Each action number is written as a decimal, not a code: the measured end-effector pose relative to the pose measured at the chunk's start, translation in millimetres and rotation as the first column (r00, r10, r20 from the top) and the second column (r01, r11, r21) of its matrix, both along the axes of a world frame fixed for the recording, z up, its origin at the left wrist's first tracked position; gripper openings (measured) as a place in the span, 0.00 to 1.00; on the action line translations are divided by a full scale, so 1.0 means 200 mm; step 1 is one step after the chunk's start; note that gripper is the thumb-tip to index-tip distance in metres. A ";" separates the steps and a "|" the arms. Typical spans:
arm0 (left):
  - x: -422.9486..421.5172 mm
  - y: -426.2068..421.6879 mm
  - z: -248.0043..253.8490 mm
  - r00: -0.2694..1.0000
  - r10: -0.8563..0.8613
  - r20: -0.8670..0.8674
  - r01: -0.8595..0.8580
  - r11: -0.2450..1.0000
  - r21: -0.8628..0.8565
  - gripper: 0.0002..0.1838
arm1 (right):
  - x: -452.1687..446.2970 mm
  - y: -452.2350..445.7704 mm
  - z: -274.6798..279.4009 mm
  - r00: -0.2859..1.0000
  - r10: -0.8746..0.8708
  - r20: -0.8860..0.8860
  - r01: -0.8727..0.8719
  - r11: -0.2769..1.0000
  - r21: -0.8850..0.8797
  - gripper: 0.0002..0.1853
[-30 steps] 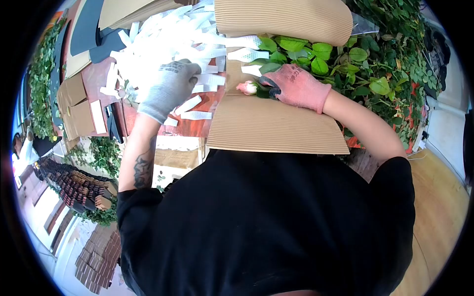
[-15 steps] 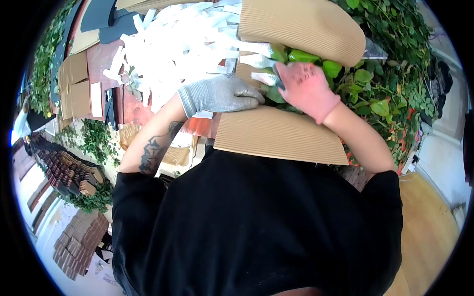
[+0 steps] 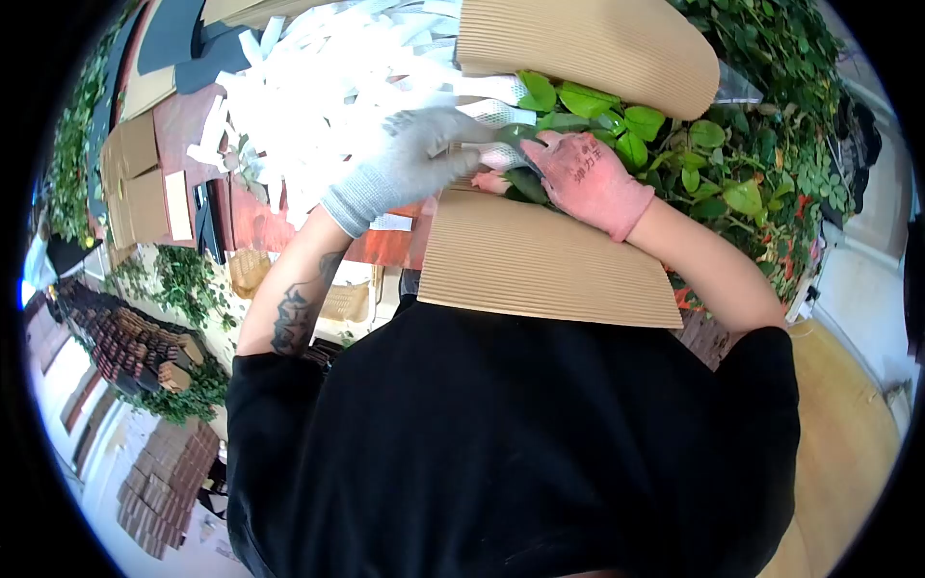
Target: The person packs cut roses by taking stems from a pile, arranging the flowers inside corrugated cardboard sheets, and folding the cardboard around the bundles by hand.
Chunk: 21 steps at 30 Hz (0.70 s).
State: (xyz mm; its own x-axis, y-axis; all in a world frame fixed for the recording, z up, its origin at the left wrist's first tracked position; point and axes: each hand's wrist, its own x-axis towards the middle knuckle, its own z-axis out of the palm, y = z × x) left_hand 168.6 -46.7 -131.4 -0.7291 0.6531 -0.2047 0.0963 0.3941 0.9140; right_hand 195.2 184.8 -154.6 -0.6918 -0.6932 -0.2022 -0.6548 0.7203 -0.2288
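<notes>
My left hand (image 3: 414, 159), in a grey knit glove, is smeared by motion beside the white mesh sleeves (image 3: 499, 113). Its thumb and fingers look apart, with nothing visible between them. My right hand (image 3: 586, 185), in a pink glove with dark fingertips, is closed around leafy rose stems, though the fingertips are partly hidden. A pink rose head (image 3: 491, 182) shows left of it, at the lower cardboard's edge. Other flower heads are covered by the mesh sleeves, with green leaves (image 3: 588, 99) to their right. Corrugated cardboard (image 3: 540, 255) lies below the stems, and its other flap (image 3: 588, 48) curves above.
A heap of white mesh sleeves (image 3: 328, 106) covers the table at left. Dense rose foliage (image 3: 771, 164) fills the right side. A dark phone-like object (image 3: 209, 222) and brown cardboard (image 3: 133, 178) lie at the far left on the red table (image 3: 265, 226).
My left hand has lifted off the lower cardboard and shifted left and up. The pink rose head is now uncovered. My right hand has moved slightly down and left, over the stems.
</notes>
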 end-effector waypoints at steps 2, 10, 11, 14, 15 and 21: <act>0.01 0.01 -0.11 0.986 -0.035 -0.161 0.017 0.994 -0.112 0.13 | 0.03 0.01 0.01 0.999 0.028 -0.045 -0.028 1.000 0.004 0.15; 0.01 -0.04 -0.20 0.898 -0.109 -0.426 0.030 0.982 -0.187 0.08 | 0.05 0.06 -0.09 0.988 0.031 -0.154 -0.048 0.993 -0.110 0.17; 0.00 -0.06 -0.20 0.897 -0.127 -0.423 0.048 0.980 -0.191 0.08 | 0.06 0.06 -0.10 0.979 0.039 -0.200 -0.066 0.990 -0.126 0.17; -0.03 -0.16 -0.16 0.897 -0.084 -0.435 -0.048 0.958 -0.284 0.06 | 0.05 0.05 -0.08 0.996 -0.028 -0.079 0.015 0.986 -0.166 0.18; -0.06 -0.21 -0.13 0.895 -0.106 -0.434 -0.081 0.917 -0.391 0.06 | 0.05 0.05 -0.08 0.998 -0.044 -0.052 0.032 0.978 -0.207 0.21; -0.04 -0.07 0.11 0.875 -0.179 -0.450 0.129 0.982 -0.140 0.16 | 0.02 0.01 0.05 0.998 -0.031 0.048 0.033 0.999 -0.038 0.11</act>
